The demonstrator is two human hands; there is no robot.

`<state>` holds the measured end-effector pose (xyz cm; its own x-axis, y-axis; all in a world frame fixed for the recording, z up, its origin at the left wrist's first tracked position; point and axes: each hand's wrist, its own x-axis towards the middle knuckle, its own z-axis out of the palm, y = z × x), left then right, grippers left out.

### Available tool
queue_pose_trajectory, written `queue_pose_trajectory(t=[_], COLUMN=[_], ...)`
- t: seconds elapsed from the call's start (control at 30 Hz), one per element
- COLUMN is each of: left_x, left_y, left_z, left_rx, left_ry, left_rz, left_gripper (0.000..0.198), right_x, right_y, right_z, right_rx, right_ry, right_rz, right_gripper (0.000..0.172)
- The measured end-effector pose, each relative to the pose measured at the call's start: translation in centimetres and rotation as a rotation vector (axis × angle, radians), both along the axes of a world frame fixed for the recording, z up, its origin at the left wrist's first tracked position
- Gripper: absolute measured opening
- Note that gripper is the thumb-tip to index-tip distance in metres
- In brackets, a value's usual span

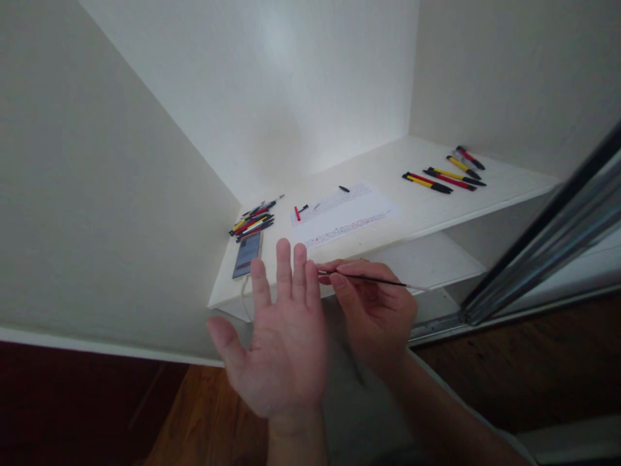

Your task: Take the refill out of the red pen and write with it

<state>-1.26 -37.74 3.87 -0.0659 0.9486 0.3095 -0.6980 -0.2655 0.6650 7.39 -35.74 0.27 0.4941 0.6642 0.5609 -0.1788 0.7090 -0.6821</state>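
My left hand (286, 336) is held palm up with its fingers stretched and spread, and nothing lies on it. Beside its little finger, my right hand (376, 307) pinches a thin dark pen refill (371, 278) with a pale end pointing right. Behind the hands, a printed sheet of paper (334, 223) lies on the white shelf. On the sheet are a red pen barrel part (297, 213) with a small black piece next to it, a small pale part that looks like a spring (316, 206), and a black pen tip (344, 189).
At the shelf's left end lies a pile of pens (252, 223), with a phone (247, 254) and its white cable in front. Several red, yellow and black pens (436, 181) lie at the right. Below is a lower shelf (427, 259); a metal-framed sliding door (538, 226) stands at right.
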Motion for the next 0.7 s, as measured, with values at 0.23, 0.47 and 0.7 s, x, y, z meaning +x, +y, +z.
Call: queue_pose_trajectory(t=[0.23,0.47,0.7], left_x=[0.1,0.4,0.3], left_y=[1.8,2.6,3.0], left_z=[-1.8,-2.6,-2.8], left_rx=[-0.051,-0.104,-0.142], left_ry=[0.008,-0.047,-0.022], left_rz=[-0.032,-0.058,-0.034], left_gripper=[0.059,0.062,0.061], right_x=[0.7,1.3,1.4], right_y=[0.8,1.7,2.0], right_z=[-0.8,-1.7,-1.9], right_rx=[-0.085,-0.091,-0.120], right_ry=[-0.059,-0.102,-0.114], right_rz=[-0.008,-0.002,0.043], right_gripper=[0.016,0.020,0.016])
